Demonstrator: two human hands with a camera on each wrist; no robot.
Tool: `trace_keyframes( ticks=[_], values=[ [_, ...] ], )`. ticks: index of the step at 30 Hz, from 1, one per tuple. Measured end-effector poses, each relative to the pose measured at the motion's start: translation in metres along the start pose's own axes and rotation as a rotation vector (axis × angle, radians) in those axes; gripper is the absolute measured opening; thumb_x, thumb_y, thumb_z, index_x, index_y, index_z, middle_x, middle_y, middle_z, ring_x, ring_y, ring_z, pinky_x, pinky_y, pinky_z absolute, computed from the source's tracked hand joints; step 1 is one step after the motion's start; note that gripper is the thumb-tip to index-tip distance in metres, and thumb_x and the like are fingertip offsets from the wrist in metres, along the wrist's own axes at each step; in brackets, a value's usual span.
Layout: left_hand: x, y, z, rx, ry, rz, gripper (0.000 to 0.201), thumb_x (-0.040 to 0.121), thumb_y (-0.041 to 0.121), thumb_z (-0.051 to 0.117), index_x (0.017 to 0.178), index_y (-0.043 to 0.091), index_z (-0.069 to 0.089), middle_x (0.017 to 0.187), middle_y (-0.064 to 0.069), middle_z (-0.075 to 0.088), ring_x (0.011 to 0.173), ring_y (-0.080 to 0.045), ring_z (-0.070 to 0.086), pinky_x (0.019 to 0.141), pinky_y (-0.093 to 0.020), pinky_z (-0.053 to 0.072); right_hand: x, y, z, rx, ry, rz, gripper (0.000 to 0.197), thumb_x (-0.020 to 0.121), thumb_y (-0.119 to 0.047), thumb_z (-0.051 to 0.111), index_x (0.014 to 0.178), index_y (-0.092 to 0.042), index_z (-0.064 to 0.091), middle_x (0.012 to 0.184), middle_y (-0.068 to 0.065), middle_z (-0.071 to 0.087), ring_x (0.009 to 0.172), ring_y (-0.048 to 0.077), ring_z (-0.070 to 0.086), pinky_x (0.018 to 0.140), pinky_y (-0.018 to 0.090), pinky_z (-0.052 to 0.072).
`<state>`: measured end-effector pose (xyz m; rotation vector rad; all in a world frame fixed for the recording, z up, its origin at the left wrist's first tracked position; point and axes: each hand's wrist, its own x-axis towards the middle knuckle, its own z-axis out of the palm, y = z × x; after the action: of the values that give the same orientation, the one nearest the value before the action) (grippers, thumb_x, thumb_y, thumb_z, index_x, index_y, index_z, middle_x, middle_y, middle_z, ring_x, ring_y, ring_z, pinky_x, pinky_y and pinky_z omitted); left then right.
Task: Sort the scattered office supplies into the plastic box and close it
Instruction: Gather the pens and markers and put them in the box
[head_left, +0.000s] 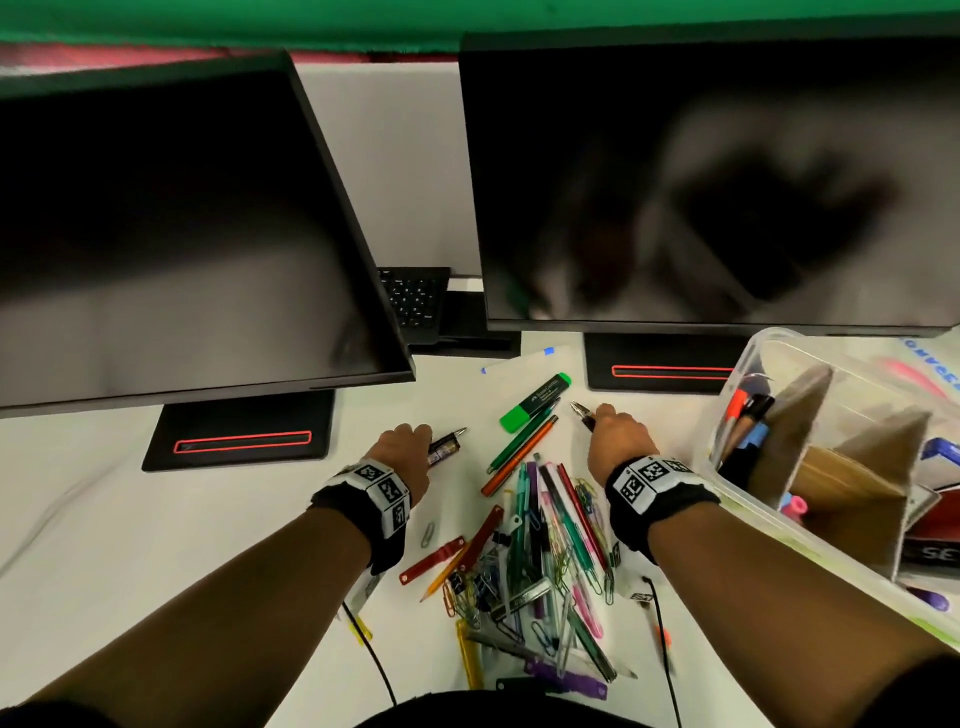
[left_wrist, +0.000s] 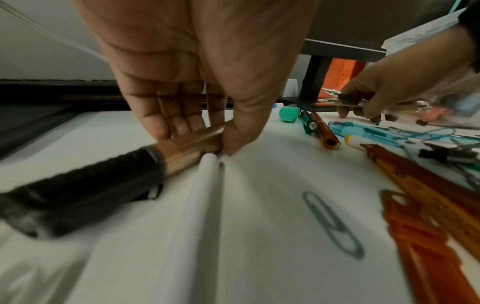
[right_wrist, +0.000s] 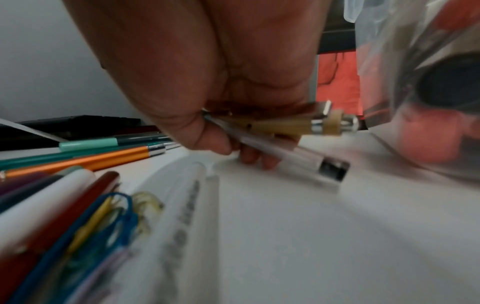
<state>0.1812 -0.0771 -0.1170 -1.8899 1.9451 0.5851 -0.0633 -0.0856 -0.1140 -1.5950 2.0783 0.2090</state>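
fingers: the left hand (head_left: 404, 451) is curling its fingers (left_wrist: 166, 115) and thumb down onto a dark pen (head_left: 445, 445) at the middle of the head view, pinning its coppery barrel against the white table (head_left: 156, 545); the right hand (head_left: 615, 434) is gripping a small bundle of pens (head_left: 583, 414), metal tips poking out toward the upper left.
plastic box: sitting at the right edge of the head view, the plastic box (head_left: 753, 358) is standing open, with clear, thin, glossy walls and brown cardboard dividers (head_left: 800, 431) splitting it into slots already holding markers; it is probably light and a bit flexible, best steadied by the rim.
loose pile: lying in the lower middle of the head view, the loose pile (head_left: 535, 566) is mixing slim plastic pens, flat red strips and wire paper clips; the rods are likely stiff, smooth and prone to rolling, so taking them mid-barrel looks safest.
green highlighter: lying above the pile, the green highlighter (head_left: 535, 401) is chunky and flat-sided, so it is likely easy to pinch across its width.
orange pen: lying just beside a green one, the orange pen (head_left: 519, 454) is looking glossy and round.
paper clip: lying alone left of the pile, the paper clip (head_left: 427, 534) is thin bent wire, light and hard to lift off a flat top.
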Motion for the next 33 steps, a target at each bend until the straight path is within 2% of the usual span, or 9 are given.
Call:
trace_keyframes(
  ticks=[4, 8, 12, 16, 20, 23, 27, 30, 33],
  values=[
    [0.006, -0.003, 0.0, 0.003, -0.025, 0.006, 0.035, 0.085, 0.013, 0.052, 0.119, 0.013, 0.045, 0.119, -0.011, 0.052, 0.11, -0.028, 0.053, 0.092, -0.036, 0.048, 0.006, -0.014, -0.009, 0.106, 0.039, -0.038, 0.036, 0.089, 0.002, 0.038, 0.123, -0.004, 0.046, 0.13, 0.019, 0.044, 0.11, 0.037, 0.057, 0.096, 0.041, 0.046],
    [0.009, -0.005, 0.003, -0.021, -0.018, 0.018, 0.034, 0.089, 0.011, 0.043, 0.123, 0.012, 0.042, 0.123, -0.012, 0.05, 0.114, -0.029, 0.049, 0.096, -0.038, 0.045, 0.018, -0.039, -0.02, 0.077, 0.081, -0.256, 0.037, 0.086, 0.002, 0.041, 0.121, -0.008, 0.05, 0.13, 0.012, 0.039, 0.104, 0.035, 0.059, 0.093, 0.039, 0.048],
    [0.007, -0.003, 0.001, -0.078, 0.002, 0.012, 0.035, 0.092, 0.014, 0.038, 0.127, 0.012, 0.041, 0.125, -0.014, 0.048, 0.115, -0.032, 0.05, 0.095, -0.039, 0.041, 0.039, -0.061, -0.027, -0.06, 0.027, -0.419, 0.049, 0.085, -0.002, 0.048, 0.132, -0.014, 0.044, 0.143, 0.005, 0.033, 0.117, 0.031, 0.054, 0.098, 0.038, 0.047],
    [0.006, 0.01, -0.013, -0.195, 0.012, 0.082, 0.028, 0.092, 0.019, 0.043, 0.119, 0.01, 0.048, 0.119, -0.014, 0.052, 0.106, -0.033, 0.057, 0.086, -0.035, 0.045, 0.054, -0.068, -0.033, -0.209, -0.111, -0.481, 0.066, 0.088, -0.029, 0.057, 0.145, -0.015, 0.027, 0.153, 0.005, 0.024, 0.132, 0.028, 0.041, 0.108, 0.038, 0.038],
    [0.002, 0.036, -0.02, -0.199, -0.025, 0.18, 0.036, 0.091, 0.038, 0.053, 0.117, 0.013, 0.052, 0.115, -0.01, 0.055, 0.103, -0.028, 0.058, 0.086, -0.035, 0.046, 0.053, -0.061, -0.032, -0.318, -0.234, -0.464, 0.085, 0.073, -0.051, 0.07, 0.141, -0.016, 0.033, 0.145, 0.008, 0.03, 0.123, 0.03, 0.047, 0.102, 0.041, 0.044],
    [0.008, 0.056, -0.019, -0.202, -0.038, 0.198, 0.048, 0.086, 0.046, 0.059, 0.121, 0.015, 0.05, 0.115, -0.007, 0.055, 0.104, -0.026, 0.058, 0.086, -0.034, 0.046, 0.055, -0.056, -0.035, -0.222, -0.164, -0.444, 0.074, 0.075, -0.045, 0.07, 0.136, -0.018, 0.039, 0.133, 0.006, 0.04, 0.113, 0.028, 0.053, 0.095, 0.038, 0.049],
    [0.011, 0.07, -0.012, -0.172, -0.041, 0.192, 0.049, 0.086, 0.042, 0.061, 0.123, 0.014, 0.049, 0.118, -0.008, 0.055, 0.106, -0.027, 0.059, 0.086, -0.035, 0.047, 0.065, -0.058, -0.045, -0.148, -0.009, -0.422, 0.044, 0.091, -0.025, 0.054, 0.133, -0.014, 0.043, 0.134, 0.01, 0.047, 0.118, 0.03, 0.052, 0.099, 0.038, 0.045],
    [0.013, 0.071, -0.009, -0.14, -0.014, 0.182, 0.037, 0.089, 0.031, 0.056, 0.122, 0.014, 0.05, 0.118, -0.009, 0.056, 0.105, -0.028, 0.06, 0.083, -0.034, 0.048, 0.073, -0.063, -0.045, -0.214, -0.081, -0.437, 0.05, 0.089, -0.007, 0.052, 0.137, -0.013, 0.039, 0.14, 0.01, 0.043, 0.126, 0.029, 0.047, 0.105, 0.04, 0.042],
    [0.015, 0.068, -0.009, -0.1, -0.001, 0.172, 0.03, 0.092, 0.024, 0.048, 0.121, 0.015, 0.049, 0.117, -0.01, 0.056, 0.102, -0.029, 0.061, 0.082, -0.035, 0.049, 0.077, -0.065, -0.041, -0.262, -0.118, -0.453, 0.048, 0.084, 0.001, 0.05, 0.13, -0.011, 0.047, 0.132, 0.011, 0.045, 0.119, 0.031, 0.051, 0.102, 0.042, 0.044]
  ],
)
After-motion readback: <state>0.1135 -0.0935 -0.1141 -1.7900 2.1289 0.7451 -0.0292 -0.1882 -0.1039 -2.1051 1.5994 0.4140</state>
